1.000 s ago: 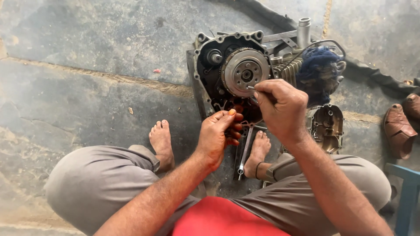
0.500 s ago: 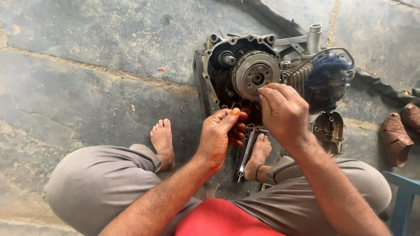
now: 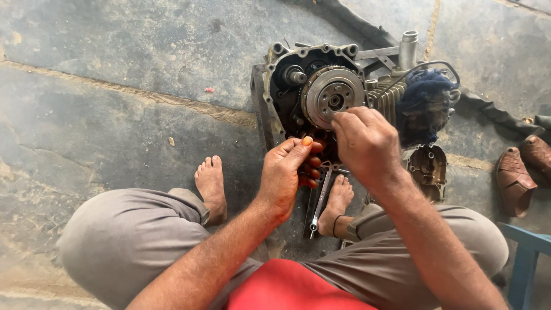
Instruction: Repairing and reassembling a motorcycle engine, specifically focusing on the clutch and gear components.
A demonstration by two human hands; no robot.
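the person squats on the grey stone floor (image 3: pixel 115 69) with an opened dark metal engine case (image 3: pixel 287 103) set upright just beyond the bare feet, toward the far edge of the floor in view.

risks, as judged from this position:
- the right hand (image 3: pixel 367 140) is closed, fingertips pinched together at the lower rim of the round silver clutch assembly (image 3: pixel 333 95). whether a small part or tool sits in the pinch cannot be told. a small part could slip into the open case or onto the floor if the pinch loosens.
- the left hand (image 3: pixel 287 172) is curled against the lower edge of the case, fingers tucked below the clutch; it grips no separate item that shows. the fingers could be pinched if the case tips toward the person.
- the long silver spanner (image 3: pixel 319 201) lies between the feet and could be kicked.

appearance: the case is oily, with bolt lugs along its rim and a short shaft left of the clutch. a blue rag (image 3: pixel 425 103) covers the finned cylinder on its right. a detached dark metal cover (image 3: pixel 427 169) lies beside the right forearm.
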